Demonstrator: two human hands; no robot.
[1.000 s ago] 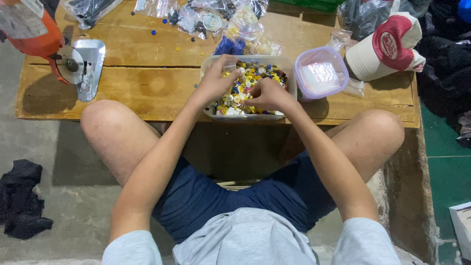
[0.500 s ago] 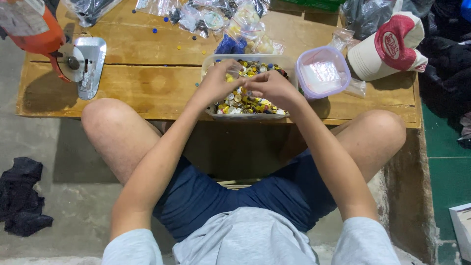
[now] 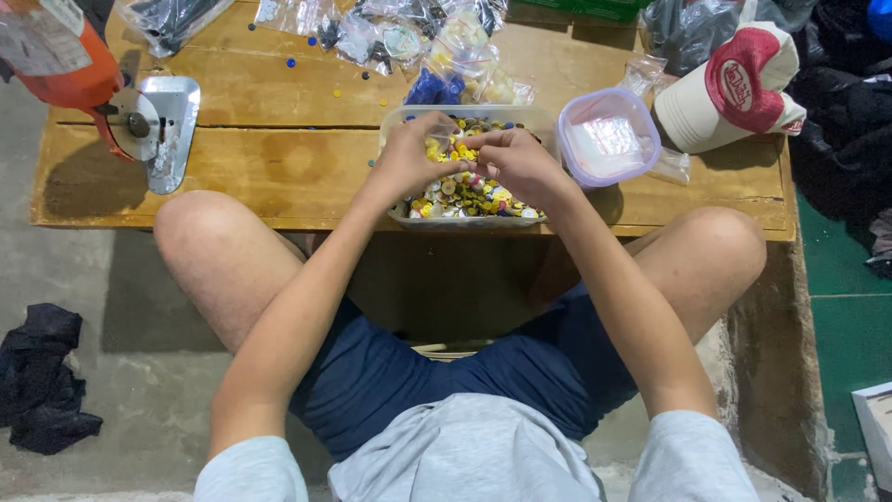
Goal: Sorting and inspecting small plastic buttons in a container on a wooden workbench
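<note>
Both hands have come up off the pile now and drawn together over the middle of the tub [image 3: 398, 119], the clear rectangular one sitting at the near edge of the low wooden table [image 3: 279, 158] and full of mixed buttons [image 3: 465, 191], yellow, white, brown, a few blue. A moment ago the fingers were spread flat and raking through the heap, left hand [image 3: 409, 158] on its side, right hand [image 3: 520, 163] on the other; now the fingertips meet, curled in and pinched close as if working at something small between them, though whatever it is stays hidden behind the knuckles and I can't tell you what it is, or whether there's anything there at all. So my read is that the rummaging has paused and a pick has been made, a judgement only. The tub itself hasn't budged, buttons still heaped inside it. Just to the right of the tub sits a small tub with a purple rim [image 3: 609, 135], looks nearly bare inside, and beyond it a red and cream cap [image 3: 734, 88]. Clear little bags [image 3: 400, 37] are scattered along the far side, a few loose buttons lie on the wood, and an orange cutting machine [image 3: 102, 88] stands at the left end, nobody touching it
</note>
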